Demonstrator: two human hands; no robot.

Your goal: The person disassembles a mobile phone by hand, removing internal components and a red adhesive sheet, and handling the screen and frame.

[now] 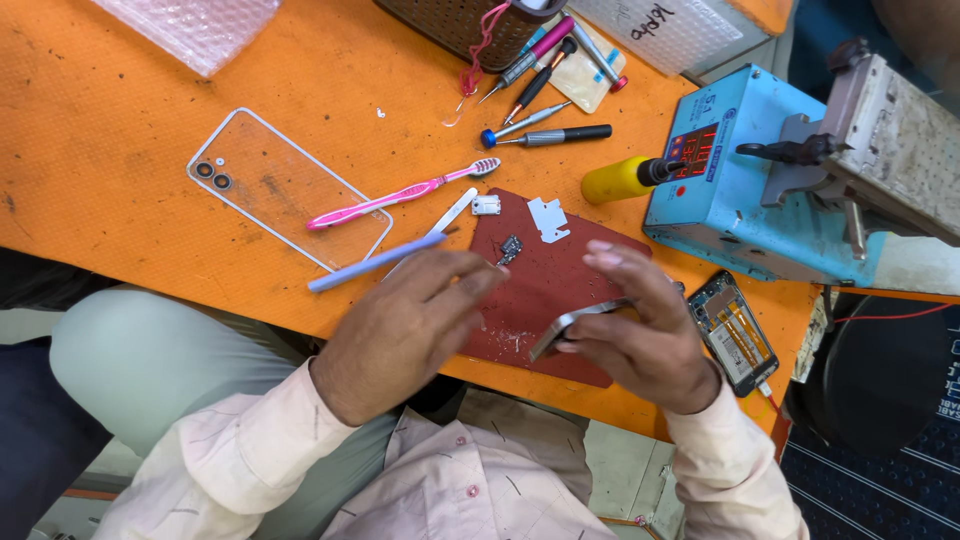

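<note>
Gripping a grey phone frame [585, 320] at its edge, the right hand [640, 330] holds it over a dark red mat [545, 290]. Beside it, the left hand [410, 325] hovers loosely open, blurred. An orange table [100, 120] carries a clear back cover [285, 190], pink toothbrush [400, 195], screwdrivers [555, 135], an opened phone [735, 330] and a blue machine [740, 180]. Dark carpet [880, 480] lies below.

The orange table [120, 120] carries a clear phone cover [285, 190], a pink toothbrush [400, 192], some screwdrivers [545, 112], a dark red mat [545, 285], a blue machine [745, 190] and what is probably an opened phone [733, 332].
</note>
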